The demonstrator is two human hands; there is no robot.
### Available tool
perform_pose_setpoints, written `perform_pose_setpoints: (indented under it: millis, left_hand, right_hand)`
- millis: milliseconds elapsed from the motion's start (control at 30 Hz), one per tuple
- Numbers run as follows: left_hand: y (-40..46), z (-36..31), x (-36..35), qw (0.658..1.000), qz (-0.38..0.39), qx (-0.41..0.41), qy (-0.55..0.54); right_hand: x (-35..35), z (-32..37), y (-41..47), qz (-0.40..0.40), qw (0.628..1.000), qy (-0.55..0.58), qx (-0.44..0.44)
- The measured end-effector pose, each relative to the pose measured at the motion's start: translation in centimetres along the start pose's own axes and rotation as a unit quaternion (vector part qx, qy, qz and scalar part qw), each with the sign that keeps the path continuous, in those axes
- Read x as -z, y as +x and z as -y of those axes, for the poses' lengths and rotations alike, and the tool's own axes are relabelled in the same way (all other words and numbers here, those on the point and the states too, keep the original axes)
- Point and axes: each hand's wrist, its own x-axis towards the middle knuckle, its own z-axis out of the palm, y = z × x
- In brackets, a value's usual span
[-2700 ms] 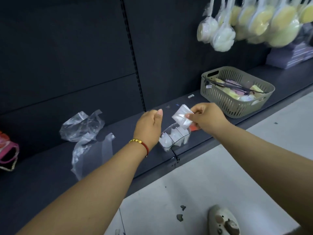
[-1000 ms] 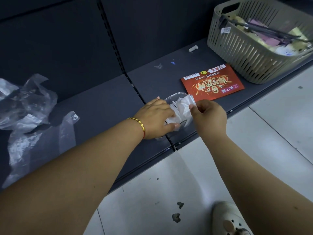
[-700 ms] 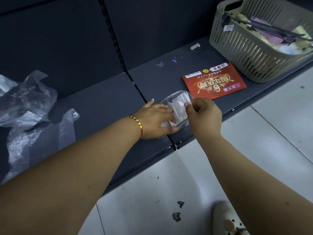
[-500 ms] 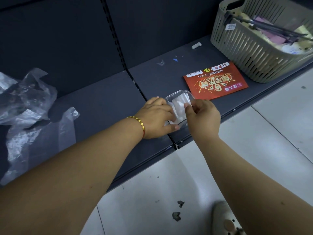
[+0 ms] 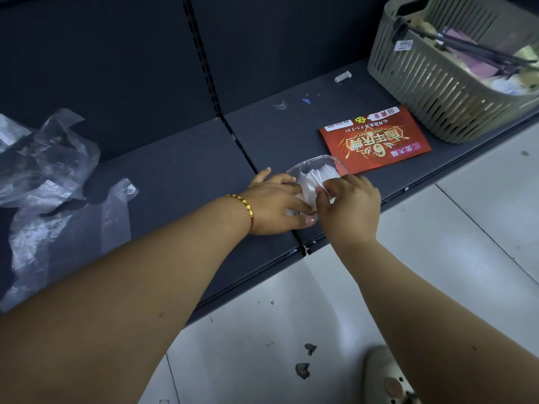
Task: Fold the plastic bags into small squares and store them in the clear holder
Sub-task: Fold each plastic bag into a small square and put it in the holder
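The clear holder (image 5: 335, 162) stands near the front edge of the dark shelf (image 5: 180, 170), with several folded white bag squares (image 5: 319, 176) upright inside it. My left hand (image 5: 274, 205) grips the holder's left side, thumb along its front. My right hand (image 5: 348, 202) reaches in from the right, its fingertips pinching a folded square down among the others. Loose unfolded plastic bags (image 5: 49, 170) lie crumpled at the far left of the shelf.
A red flyer (image 5: 376, 139) lies just behind the holder. A beige slotted basket (image 5: 449, 91) of items stands at the right. The shelf's front edge drops to a pale tiled floor (image 5: 437, 258); my shoe (image 5: 388, 377) shows below.
My right hand has lowered the folded square from above the holder down into it, among the others. My left hand stays on the holder. The view has moved closer and down.
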Motion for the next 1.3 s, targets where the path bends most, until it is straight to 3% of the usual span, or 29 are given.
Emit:
perform_pose_setpoints:
  millis: [133, 333, 600, 833, 967, 1067, 1133, 1233, 1300]
  left_hand:
    - [-0.2, 0.5, -0.2, 0.999, -0.028, -0.006, 0.014]
    - [-1.9, 0.6, -1.7, 0.975, -0.219, 0.02, -0.038]
    - [-2.5, -0.7, -5.8, 0.989, -0.11, 0.081, 0.049]
    - [-2.0, -1.5, -6.0, 0.987, -0.109, 0.107, 0.045]
    - [-4.1, -1.1, -5.9, 0.979, -0.151, 0.14, 0.007]
    - [-7.6, 0.2, -7.4, 0.957, -0.179, 0.229, 0.003]
    - [-10.5, 1.3, -8.6, 0.932, -0.194, 0.307, -0.012]
    - [-15.2, 3.2, -10.4, 0.877, -0.246, 0.408, -0.056]
    - [-18.2, 4.5, -11.4, 0.844, -0.261, 0.462, -0.081]
  right_hand:
    - [0.4, 0.2, -0.1, 0.037, 0.994, -0.09, 0.048]
    - [0.5, 1.4, 1.3, 0.176, 0.973, -0.152, 0.005]
    - [-0.4, 1.7, 1.2, 0.13, 0.976, -0.165, -0.051]
    - [-0.4, 1.9, 1.3, 0.198, 0.961, -0.175, -0.085]
    - [-0.4, 2.1, 0.5, 0.134, 0.98, -0.115, -0.086]
    - [-0.2, 3.8, -0.5, 0.047, 0.995, -0.073, -0.049]
    - [-0.2, 6.1, -1.8, 0.039, 0.998, -0.051, -0.008]
    - [-1.1, 9.6, -5.2, 0.098, 0.992, 0.027, 0.075]
    - [-2.1, 11.4, -7.7, 0.188, 0.973, 0.051, 0.12]
